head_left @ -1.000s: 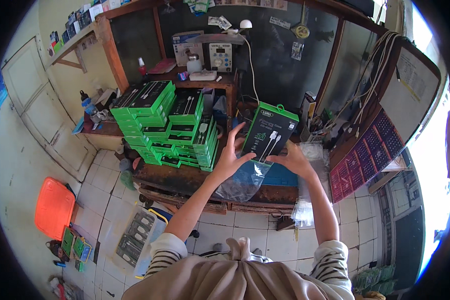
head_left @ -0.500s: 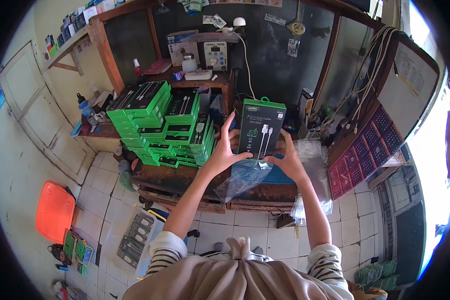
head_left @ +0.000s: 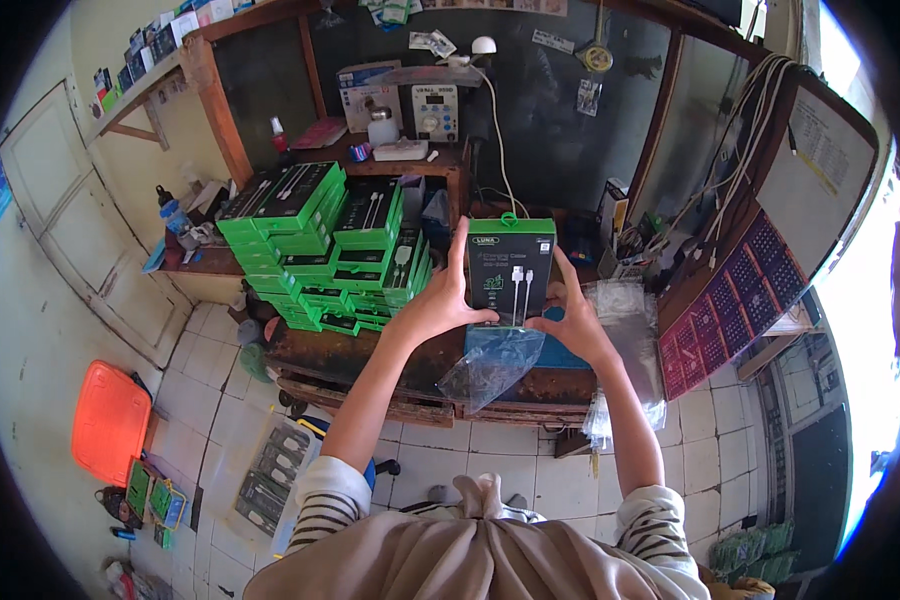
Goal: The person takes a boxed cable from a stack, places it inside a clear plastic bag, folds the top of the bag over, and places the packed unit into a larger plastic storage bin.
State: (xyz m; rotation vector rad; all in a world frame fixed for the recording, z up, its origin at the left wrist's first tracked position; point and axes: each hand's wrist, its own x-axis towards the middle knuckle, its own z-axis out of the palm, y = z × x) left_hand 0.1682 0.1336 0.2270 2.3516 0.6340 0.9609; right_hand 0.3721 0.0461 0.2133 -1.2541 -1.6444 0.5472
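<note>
The person is holding a green-and-black cable box (head_left: 511,268) upright between both hands, out in front of the chest and above the worktop (head_left: 370,350). The left hand (head_left: 448,296) is gripping the box's left edge, fingers reaching up along its side. The right hand (head_left: 570,322) is clasping the lower right edge, thumb lying up the side. The box's long axis is running vertically, hanging tab at the top, so its bottom edge is sitting between the two palms. Directly beneath that edge, a clear plastic bag (head_left: 492,364) is hanging down, seemingly pinched against the box by both hands, though whether its mouth is around the box cannot be told. Both hands are about equally near. To the left of the left hand, a stack of green boxes (head_left: 320,245) is sitting on the worktop.
</note>
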